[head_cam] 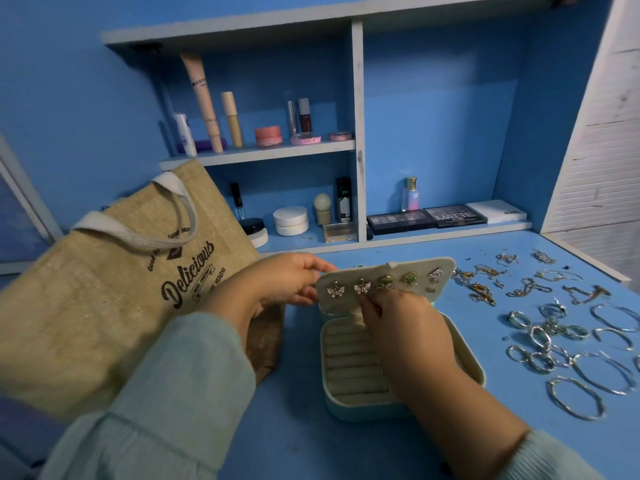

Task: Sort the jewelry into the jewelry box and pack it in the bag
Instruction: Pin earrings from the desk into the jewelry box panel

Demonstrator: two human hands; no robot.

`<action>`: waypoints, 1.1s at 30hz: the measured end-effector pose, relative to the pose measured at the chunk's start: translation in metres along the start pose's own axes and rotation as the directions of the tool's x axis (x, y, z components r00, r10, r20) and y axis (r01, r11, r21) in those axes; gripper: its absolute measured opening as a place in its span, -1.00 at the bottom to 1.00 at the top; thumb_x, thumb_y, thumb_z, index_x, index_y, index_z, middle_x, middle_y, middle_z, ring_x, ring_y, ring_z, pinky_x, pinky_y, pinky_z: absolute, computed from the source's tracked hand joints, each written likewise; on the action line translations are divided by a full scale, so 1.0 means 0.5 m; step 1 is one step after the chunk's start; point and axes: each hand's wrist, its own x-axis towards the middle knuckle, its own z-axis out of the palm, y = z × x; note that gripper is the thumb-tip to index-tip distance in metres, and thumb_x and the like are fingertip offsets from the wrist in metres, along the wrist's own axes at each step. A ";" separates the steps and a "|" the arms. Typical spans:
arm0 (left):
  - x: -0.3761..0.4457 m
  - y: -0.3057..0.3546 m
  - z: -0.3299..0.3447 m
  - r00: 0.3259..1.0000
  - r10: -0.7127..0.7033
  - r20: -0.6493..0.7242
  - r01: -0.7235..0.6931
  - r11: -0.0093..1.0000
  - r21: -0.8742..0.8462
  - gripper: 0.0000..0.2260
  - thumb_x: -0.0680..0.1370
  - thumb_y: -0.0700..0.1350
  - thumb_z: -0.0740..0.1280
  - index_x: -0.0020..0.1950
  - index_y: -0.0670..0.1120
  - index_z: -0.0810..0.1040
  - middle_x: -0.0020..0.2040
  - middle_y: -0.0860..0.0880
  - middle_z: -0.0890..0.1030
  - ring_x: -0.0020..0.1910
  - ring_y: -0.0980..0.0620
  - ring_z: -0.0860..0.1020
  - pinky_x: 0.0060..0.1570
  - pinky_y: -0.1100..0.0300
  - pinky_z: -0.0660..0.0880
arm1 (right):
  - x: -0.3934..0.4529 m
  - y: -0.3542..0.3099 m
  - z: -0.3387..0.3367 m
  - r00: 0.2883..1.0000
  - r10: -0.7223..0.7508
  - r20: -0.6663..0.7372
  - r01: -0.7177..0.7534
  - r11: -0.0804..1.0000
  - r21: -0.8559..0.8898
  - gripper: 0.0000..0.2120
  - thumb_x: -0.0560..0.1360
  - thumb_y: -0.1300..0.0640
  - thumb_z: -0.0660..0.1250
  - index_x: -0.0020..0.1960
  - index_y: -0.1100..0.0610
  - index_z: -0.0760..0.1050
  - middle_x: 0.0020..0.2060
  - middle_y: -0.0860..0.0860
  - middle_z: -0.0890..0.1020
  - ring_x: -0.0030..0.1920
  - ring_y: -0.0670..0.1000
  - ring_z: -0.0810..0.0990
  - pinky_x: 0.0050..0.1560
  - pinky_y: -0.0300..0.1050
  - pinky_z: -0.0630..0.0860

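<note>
Five stud earrings (pixel 362 287) sat pinned along the earring panel (pixel 384 284) of the open jewelry box (pixel 401 362), mid-frame on the counter (pixel 298 427). Her left hand (pixel 282 280) pinched the panel's edge, steadying it; her right hand (pixel 398 317) pinched a stud. Better to push straight, gently. Rings and bangles (pixel 575 398) waited lower right, jute bag (pixel 114 299) left.
</note>
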 end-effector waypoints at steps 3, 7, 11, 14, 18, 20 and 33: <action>-0.033 -0.031 0.018 0.999 0.032 -0.023 -0.034 0.994 -0.107 -0.66 0.56 -0.37 0.14 0.02 0.07 0.48 -0.11 0.09 0.61 -0.12 0.22 0.57 0.02 0.24 0.49 | 0.002 -0.001 -0.001 1.000 0.005 0.010 -0.006 1.000 0.018 -0.63 0.60 -0.07 0.06 -0.02 0.08 0.58 -0.20 0.06 0.60 -0.20 0.09 0.54 -0.23 -0.12 0.44; -0.052 -0.065 0.042 0.976 0.192 -0.104 -0.205 0.969 -0.136 -0.68 0.51 -0.34 0.30 0.08 0.07 0.45 0.07 0.04 0.56 0.08 0.14 0.53 0.19 0.21 0.43 | 0.007 0.000 -0.002 1.000 0.002 0.017 -0.003 1.000 0.012 -0.67 0.59 -0.02 0.10 -0.13 0.11 0.56 -0.32 0.03 0.49 -0.30 0.08 0.46 -0.38 -0.16 0.31; -0.030 -0.082 0.072 0.932 0.245 -0.269 -0.294 0.942 -0.161 -0.70 0.45 -0.29 0.40 -0.01 0.08 0.44 -0.04 0.09 0.59 0.00 0.14 0.56 0.17 0.14 0.47 | 0.015 -0.003 -0.003 0.998 0.027 0.062 -0.029 0.999 0.030 -0.64 0.58 -0.04 0.13 -0.24 0.15 0.50 -0.37 0.05 0.48 -0.34 0.08 0.46 -0.40 -0.16 0.30; -0.015 -0.084 0.088 0.887 0.262 -0.380 -0.328 0.937 -0.122 -0.76 0.44 -0.21 0.43 -0.07 0.09 0.46 -0.08 0.10 0.61 -0.01 0.03 0.58 0.14 0.00 0.49 | 0.020 -0.004 -0.002 0.996 0.022 0.083 -0.025 0.999 0.035 -0.65 0.58 -0.03 0.14 -0.16 0.17 0.55 -0.30 0.07 0.56 -0.28 0.09 0.52 -0.28 -0.14 0.40; -0.012 -0.077 0.104 0.854 0.281 -0.439 -0.383 0.909 -0.163 -0.82 0.46 -0.16 0.40 -0.08 0.09 0.47 -0.09 0.13 0.61 -0.06 0.11 0.59 0.07 0.09 0.52 | 0.025 -0.004 -0.006 0.996 0.018 0.087 -0.019 1.000 0.016 -0.65 0.58 -0.02 0.14 -0.16 0.19 0.55 -0.27 0.09 0.58 -0.26 0.10 0.54 -0.27 -0.14 0.40; -0.014 -0.074 0.109 0.850 0.280 -0.447 -0.385 0.909 -0.162 -0.85 0.49 -0.12 0.37 -0.05 0.10 0.46 -0.05 0.13 0.60 -0.03 0.15 0.58 0.03 0.20 0.51 | 0.025 -0.005 -0.007 0.996 0.018 0.088 -0.018 1.000 0.002 -0.65 0.58 -0.01 0.14 -0.19 0.19 0.53 -0.32 0.07 0.54 -0.31 0.07 0.49 -0.32 -0.16 0.36; -0.019 -0.075 0.120 0.820 0.311 -0.481 -0.439 0.881 -0.178 -0.89 0.51 -0.09 0.34 -0.03 0.12 0.48 -0.02 0.12 0.61 -0.03 0.23 0.58 -0.13 0.40 0.48 | 0.023 0.002 -0.006 0.994 0.012 0.106 -0.015 1.000 0.022 -0.66 0.58 0.00 0.14 -0.20 0.17 0.53 -0.38 0.06 0.50 -0.40 0.03 0.42 -0.44 -0.19 0.26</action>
